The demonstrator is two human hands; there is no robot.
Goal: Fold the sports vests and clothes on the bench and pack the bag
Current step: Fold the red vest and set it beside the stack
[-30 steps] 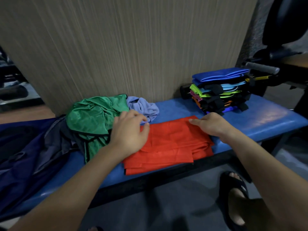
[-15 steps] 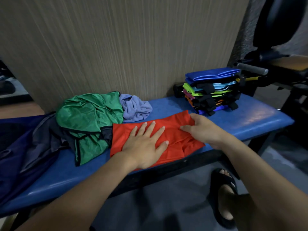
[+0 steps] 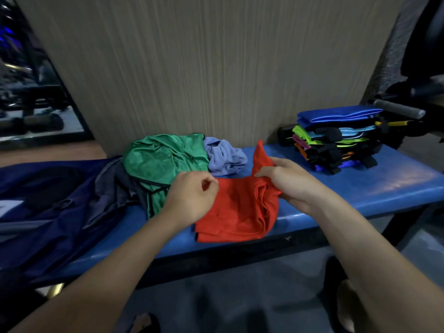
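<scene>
A red garment, partly folded, lies on the blue padded bench in front of me. My right hand grips its right side and lifts a flap upward. My left hand pinches the garment's upper left corner with curled fingers. A crumpled green vest and a lilac cloth lie just behind on the left. A stack of folded vests, blue on top, stands at the right end. A dark navy bag lies open at the left end.
A wood-grain wall panel rises right behind the bench. Gym equipment with a grey padded handle stands at the far right. A dark grey garment lies between bag and green vest. My sandalled foot is on the floor below.
The left hand, which lay flat on the red garment, now pinches its corner. The right hand has lifted the right side of the cloth up and inward. The camera has shifted slightly.
</scene>
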